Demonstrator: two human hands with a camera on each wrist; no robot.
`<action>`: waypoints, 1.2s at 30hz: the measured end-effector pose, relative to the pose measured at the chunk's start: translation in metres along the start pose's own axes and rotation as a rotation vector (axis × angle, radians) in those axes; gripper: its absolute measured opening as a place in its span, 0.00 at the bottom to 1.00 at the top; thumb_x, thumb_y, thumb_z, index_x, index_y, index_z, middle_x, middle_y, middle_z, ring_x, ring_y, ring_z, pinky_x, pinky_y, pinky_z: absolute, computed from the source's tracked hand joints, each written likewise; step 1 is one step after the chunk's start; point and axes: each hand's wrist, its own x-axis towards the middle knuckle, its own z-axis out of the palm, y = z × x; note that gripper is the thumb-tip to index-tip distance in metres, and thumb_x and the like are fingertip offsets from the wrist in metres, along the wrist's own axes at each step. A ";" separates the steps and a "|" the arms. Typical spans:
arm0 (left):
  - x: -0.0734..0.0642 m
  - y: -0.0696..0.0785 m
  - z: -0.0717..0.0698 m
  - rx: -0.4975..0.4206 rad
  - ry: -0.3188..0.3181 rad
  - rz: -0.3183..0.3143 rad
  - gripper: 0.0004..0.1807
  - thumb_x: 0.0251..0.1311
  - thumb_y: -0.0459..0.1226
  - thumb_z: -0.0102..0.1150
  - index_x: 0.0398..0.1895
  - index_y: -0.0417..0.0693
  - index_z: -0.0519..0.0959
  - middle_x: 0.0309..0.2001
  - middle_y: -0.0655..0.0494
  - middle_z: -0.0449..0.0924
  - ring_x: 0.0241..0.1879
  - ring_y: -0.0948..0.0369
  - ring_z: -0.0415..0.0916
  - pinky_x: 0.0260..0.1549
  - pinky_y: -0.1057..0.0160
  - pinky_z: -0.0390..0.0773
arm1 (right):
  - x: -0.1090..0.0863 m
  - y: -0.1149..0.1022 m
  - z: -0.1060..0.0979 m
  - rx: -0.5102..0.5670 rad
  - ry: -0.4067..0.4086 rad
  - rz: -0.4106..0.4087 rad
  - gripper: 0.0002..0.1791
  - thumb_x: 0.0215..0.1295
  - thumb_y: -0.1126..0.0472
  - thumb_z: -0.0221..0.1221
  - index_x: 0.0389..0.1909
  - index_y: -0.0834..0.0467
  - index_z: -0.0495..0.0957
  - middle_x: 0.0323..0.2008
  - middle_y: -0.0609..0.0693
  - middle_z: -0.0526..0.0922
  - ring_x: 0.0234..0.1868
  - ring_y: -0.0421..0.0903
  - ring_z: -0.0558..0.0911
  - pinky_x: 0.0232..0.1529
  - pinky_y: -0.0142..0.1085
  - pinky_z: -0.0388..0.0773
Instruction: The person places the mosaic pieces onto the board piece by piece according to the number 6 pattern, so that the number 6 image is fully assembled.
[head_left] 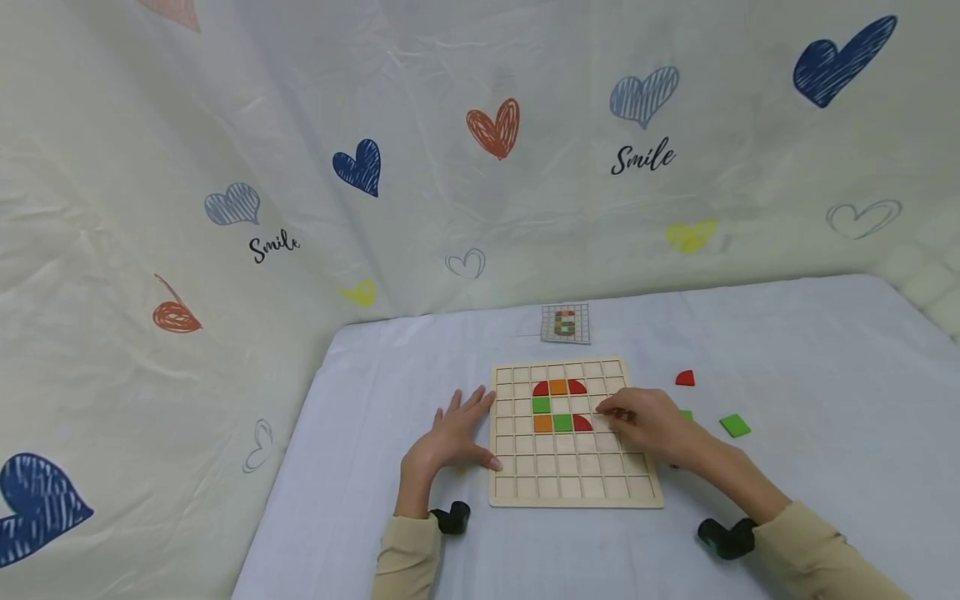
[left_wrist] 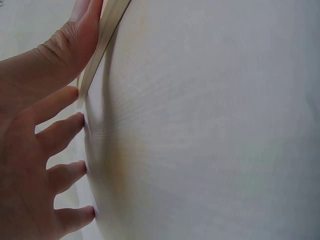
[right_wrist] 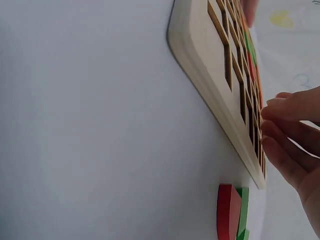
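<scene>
A wooden grid board (head_left: 577, 492) lies on the white cloth with red, orange and green pieces in several upper cells. My left hand (head_left: 453, 433) spreads its fingers at the board's left edge, thumb touching the frame near the lower left. Over the board's right part is my right hand (head_left: 645, 421), thumb and fingertips drawn close together beside a red quarter-round piece (head_left: 582, 423). In the right wrist view, no piece shows between the fingertips of the right hand (right_wrist: 295, 130); whether they pinch one cannot be made out.
Right of the board lie a red quarter-round piece (head_left: 686, 378), a green square (head_left: 735, 426) and another green piece (head_left: 687, 414) partly behind the hand. A pattern card (head_left: 566, 323) sits behind the board. The right wrist view shows a red piece (right_wrist: 228, 212) near the board's edge.
</scene>
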 end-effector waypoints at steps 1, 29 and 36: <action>0.000 0.000 0.000 -0.001 0.001 0.002 0.62 0.45 0.44 0.84 0.83 0.52 0.56 0.84 0.50 0.47 0.83 0.40 0.31 0.76 0.30 0.37 | -0.001 0.001 -0.001 0.000 0.006 -0.003 0.12 0.58 0.73 0.70 0.43 0.61 0.88 0.37 0.48 0.88 0.34 0.40 0.79 0.36 0.33 0.83; 0.000 -0.002 0.001 0.006 -0.002 -0.001 0.62 0.45 0.44 0.83 0.83 0.53 0.55 0.84 0.52 0.46 0.83 0.41 0.31 0.77 0.31 0.37 | -0.050 0.050 -0.022 -0.191 0.137 0.026 0.18 0.46 0.71 0.76 0.41 0.60 0.87 0.43 0.55 0.87 0.47 0.58 0.82 0.44 0.53 0.84; 0.000 -0.001 0.000 -0.006 -0.001 0.008 0.62 0.45 0.43 0.83 0.83 0.53 0.55 0.84 0.52 0.46 0.83 0.41 0.31 0.77 0.30 0.36 | -0.055 0.055 -0.027 -0.200 0.152 -0.002 0.21 0.45 0.74 0.76 0.43 0.60 0.87 0.43 0.53 0.86 0.46 0.56 0.83 0.42 0.50 0.85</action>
